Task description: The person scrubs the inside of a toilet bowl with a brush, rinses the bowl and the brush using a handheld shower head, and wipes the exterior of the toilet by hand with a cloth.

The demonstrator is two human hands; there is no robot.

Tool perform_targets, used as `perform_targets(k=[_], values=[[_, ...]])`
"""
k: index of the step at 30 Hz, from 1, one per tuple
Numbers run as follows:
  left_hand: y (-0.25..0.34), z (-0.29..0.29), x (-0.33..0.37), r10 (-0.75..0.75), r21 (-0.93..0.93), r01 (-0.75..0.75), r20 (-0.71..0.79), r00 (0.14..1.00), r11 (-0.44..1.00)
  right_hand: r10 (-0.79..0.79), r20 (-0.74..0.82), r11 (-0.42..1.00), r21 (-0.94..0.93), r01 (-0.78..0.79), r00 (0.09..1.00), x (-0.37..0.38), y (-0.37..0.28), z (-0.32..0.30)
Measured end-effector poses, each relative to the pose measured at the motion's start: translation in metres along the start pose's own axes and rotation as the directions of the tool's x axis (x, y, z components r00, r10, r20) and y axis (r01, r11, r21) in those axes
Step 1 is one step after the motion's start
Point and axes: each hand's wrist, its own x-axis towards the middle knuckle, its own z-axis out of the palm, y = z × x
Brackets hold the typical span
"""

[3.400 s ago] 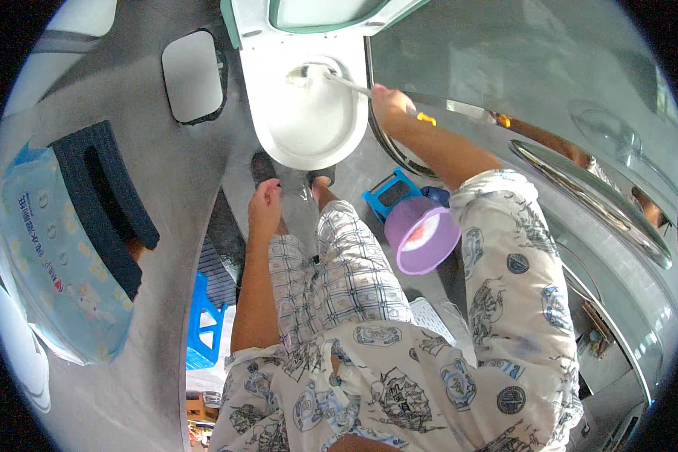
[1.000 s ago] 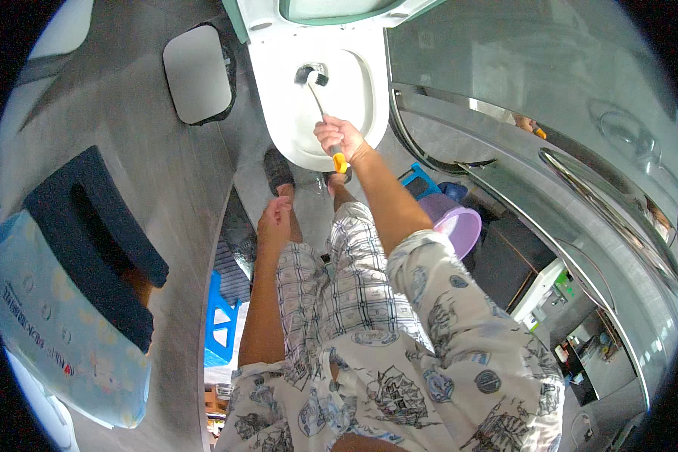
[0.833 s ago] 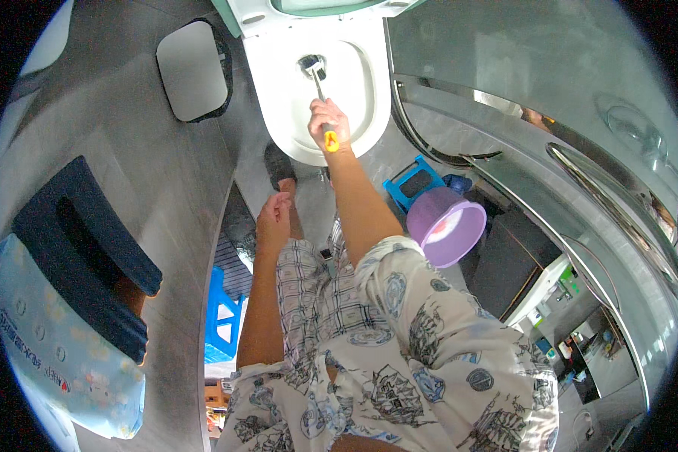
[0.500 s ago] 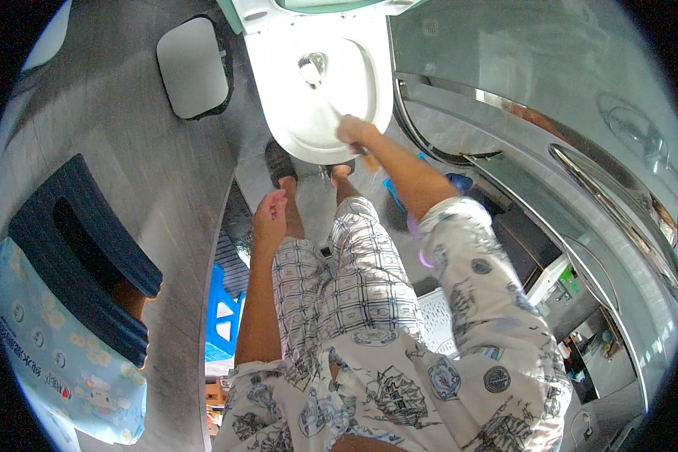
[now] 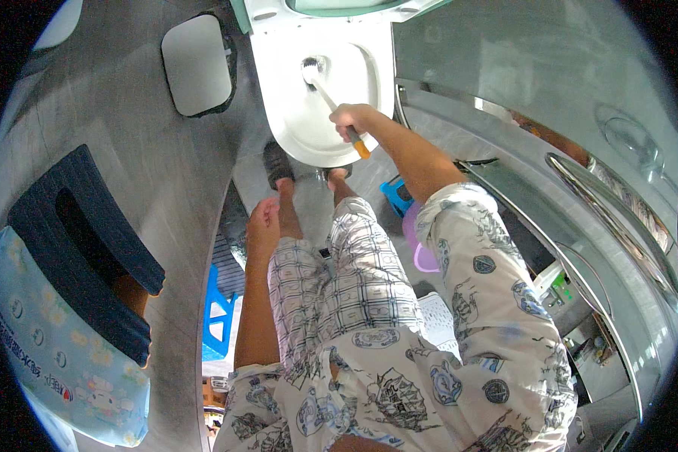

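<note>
My right hand (image 5: 352, 120) is closed round the grey and orange handle of a toilet brush (image 5: 323, 90). The brush slants down into a white toilet bowl (image 5: 384, 83), its bristle head at the dark drain opening toward the back. Above the bowl, the toilet seat and lid (image 5: 339, 21) are raised. My left hand (image 5: 263, 224) hangs beside my left knee with its fingers loosely bent, and nothing shows in it.
A lidded bin (image 5: 196, 66) stands left of the toilet. On the left wall are a dark blue holder (image 5: 45, 192) and a light blue tissue pack (image 5: 83, 377). A glass panel with a metal handle (image 5: 618, 226) borders the right. Blue stools (image 5: 218, 316) and a purple basin (image 5: 423, 256) sit low down.
My right hand has shifted slightly up with the brush, and the orange handle end shows more clearly. The brush head stays at the drain. My left hand has dropped a little lower.
</note>
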Motion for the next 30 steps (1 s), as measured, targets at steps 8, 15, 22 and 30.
perform_targets(k=[8,15,22,30], values=[[0.001,-0.002,-0.008,-0.072,-0.014,0.073,0.035,0.997,0.997,-0.376,0.439,0.338,0.885,-0.321,0.816,0.0,0.062,-0.007],[-0.001,-0.007,-0.005,-0.008,-0.036,0.008,0.002,1.0,0.999,-0.404,-0.425,0.69,-0.723,-0.035,0.81,-0.038,0.067,0.007],[0.005,-0.004,-0.008,-0.034,-0.002,0.034,-0.003,0.999,0.999,-0.507,-0.377,0.334,-0.915,-0.227,0.775,-0.046,0.046,-0.042],[-0.015,-0.002,-0.01,-0.017,-0.05,0.016,-0.014,1.0,0.999,-0.106,-0.308,0.952,-0.307,0.007,0.945,-0.014,0.025,-0.035]])
